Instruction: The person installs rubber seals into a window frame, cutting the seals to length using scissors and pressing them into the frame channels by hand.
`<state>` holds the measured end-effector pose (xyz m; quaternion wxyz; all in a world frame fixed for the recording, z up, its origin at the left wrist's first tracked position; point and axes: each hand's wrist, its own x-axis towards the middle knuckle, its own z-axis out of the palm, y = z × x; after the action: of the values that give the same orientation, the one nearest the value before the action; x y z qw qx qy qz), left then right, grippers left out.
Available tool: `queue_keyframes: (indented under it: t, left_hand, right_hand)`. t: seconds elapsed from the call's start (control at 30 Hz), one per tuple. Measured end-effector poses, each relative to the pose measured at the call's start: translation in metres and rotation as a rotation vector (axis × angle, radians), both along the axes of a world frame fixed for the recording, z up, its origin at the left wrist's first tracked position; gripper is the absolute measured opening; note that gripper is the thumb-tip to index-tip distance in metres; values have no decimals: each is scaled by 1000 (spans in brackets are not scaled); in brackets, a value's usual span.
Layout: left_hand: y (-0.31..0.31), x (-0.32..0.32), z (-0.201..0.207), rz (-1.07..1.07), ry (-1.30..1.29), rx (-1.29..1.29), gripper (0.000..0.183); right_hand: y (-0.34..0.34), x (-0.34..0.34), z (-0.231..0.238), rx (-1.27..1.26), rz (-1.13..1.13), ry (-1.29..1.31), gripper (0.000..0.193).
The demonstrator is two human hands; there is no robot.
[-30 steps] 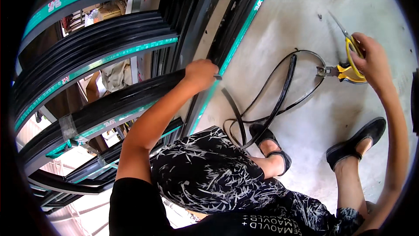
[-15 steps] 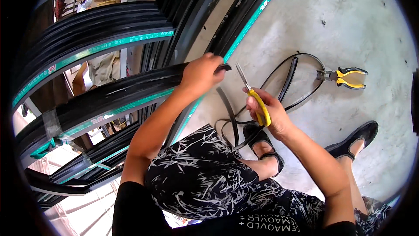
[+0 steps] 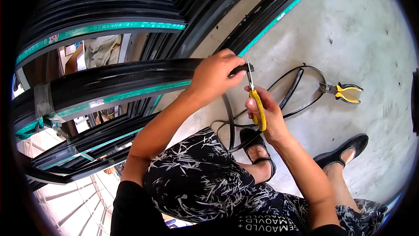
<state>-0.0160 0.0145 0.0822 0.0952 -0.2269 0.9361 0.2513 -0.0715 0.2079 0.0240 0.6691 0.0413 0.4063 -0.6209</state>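
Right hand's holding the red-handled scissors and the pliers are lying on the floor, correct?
Not quite: the head view shows the scissors in the right hand are yellow-handled, not red. The pliers are indeed on the floor.

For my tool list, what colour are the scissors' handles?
The scissors' handles are yellow, clearest in head view.

- Bright, soft light covers your pale grey, smooth floor (image 3: 305, 35); shadows are faint.
- White glare burns out your lower left.
- Fisheye distortion bows your long black green-taped profiles (image 3: 118, 76); corners go black.
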Motion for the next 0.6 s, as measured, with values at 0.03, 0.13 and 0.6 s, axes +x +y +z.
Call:
queue_keyframes:
  t: [0.03, 0.13, 0.6]
  left_hand:
    - [1, 0, 1, 0, 13, -2, 25]
    - [0, -1, 5, 34, -7, 53, 28]
    - [3, -2, 10, -19, 13, 97, 28]
  right_hand:
    - [-1, 1, 0, -3, -17, 2, 51]
    - [-2, 6, -3, -33, -59, -25, 49]
    - [-3, 5, 10, 67, -59, 74, 34]
